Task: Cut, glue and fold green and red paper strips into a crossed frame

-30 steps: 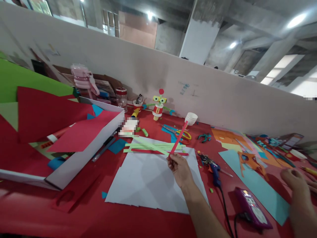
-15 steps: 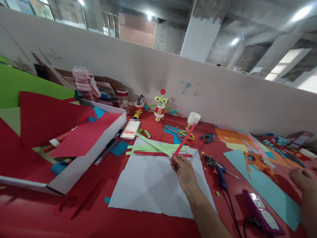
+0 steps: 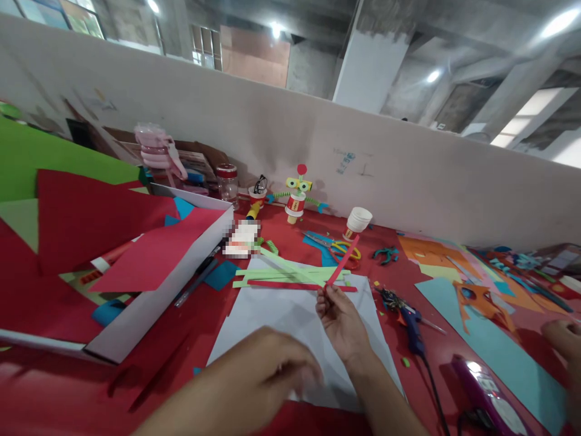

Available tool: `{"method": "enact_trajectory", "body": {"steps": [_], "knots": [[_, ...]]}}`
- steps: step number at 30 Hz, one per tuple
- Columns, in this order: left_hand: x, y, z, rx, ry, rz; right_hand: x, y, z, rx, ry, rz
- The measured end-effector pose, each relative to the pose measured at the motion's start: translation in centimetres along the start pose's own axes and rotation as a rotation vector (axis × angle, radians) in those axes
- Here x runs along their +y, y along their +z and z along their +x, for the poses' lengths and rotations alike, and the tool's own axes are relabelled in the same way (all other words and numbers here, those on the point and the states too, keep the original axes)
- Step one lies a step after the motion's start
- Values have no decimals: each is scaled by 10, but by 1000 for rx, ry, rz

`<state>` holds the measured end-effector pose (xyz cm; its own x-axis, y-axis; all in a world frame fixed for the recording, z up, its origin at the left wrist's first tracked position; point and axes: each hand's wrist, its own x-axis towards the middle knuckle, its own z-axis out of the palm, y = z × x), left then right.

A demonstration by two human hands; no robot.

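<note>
My right hand (image 3: 342, 321) is closed on the lower end of a red paper strip (image 3: 344, 260), which slants up and to the right over the table. Below it lies a white paper sheet (image 3: 272, 309), with green and red paper strips (image 3: 281, 275) across its far edge. My left hand (image 3: 272, 375) comes in from the lower left over the near part of the white sheet. It is smeared by motion and its fingers do not show clearly. A white paper cup (image 3: 358, 221) stands beyond the strip's tip.
A white box (image 3: 172, 278) of red and green paper fills the left. Scissors (image 3: 338, 245), a blue glue gun (image 3: 411, 318), a purple device (image 3: 485, 387) and a teal sheet (image 3: 490, 345) lie to the right. Another person's hand (image 3: 565, 336) is at the right edge. A paper robot figure (image 3: 296, 197) stands by the wall.
My left hand has come into view from the lower left over the white sheet. My right hand has lowered the red strip slightly, and the strip's tip now sits below the cup.
</note>
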<state>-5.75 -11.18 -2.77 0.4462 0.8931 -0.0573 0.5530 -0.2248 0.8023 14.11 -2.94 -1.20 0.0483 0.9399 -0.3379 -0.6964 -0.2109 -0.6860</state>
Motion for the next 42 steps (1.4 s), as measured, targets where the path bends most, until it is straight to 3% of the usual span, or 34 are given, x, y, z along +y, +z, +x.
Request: {"method": "enact_trajectory", "body": {"steps": [4, 5, 7, 10, 13, 16, 22, 27, 35, 42], "knots": [[31, -21, 92, 184, -47, 66, 1, 0, -4, -125, -17, -105], [35, -22, 106, 240, -22, -30, 2, 0, -4, -154, -35, -162], [36, -20, 121, 179, -2, -444, 4, 0, -5, -182, -84, -252], [27, -13, 121, 119, -94, -883, 5, -1, -4, -165, -120, -339], [16, -11, 117, 155, -195, -1007, 5, -2, -3, -164, -89, -441], [12, -10, 120, 166, -236, -1011, 5, -3, -2, -157, -102, -501], [12, -8, 123, 120, -195, -968, 10, -7, 3, -49, -171, -491], [13, -9, 120, 103, -176, -939, 11, -4, 0, -93, -245, -557], [15, -11, 120, 239, -212, -968, 8, -1, -8, -130, -290, -613], [15, -13, 121, 172, -243, -1046, 13, -5, 0, -82, -224, -553]]}}
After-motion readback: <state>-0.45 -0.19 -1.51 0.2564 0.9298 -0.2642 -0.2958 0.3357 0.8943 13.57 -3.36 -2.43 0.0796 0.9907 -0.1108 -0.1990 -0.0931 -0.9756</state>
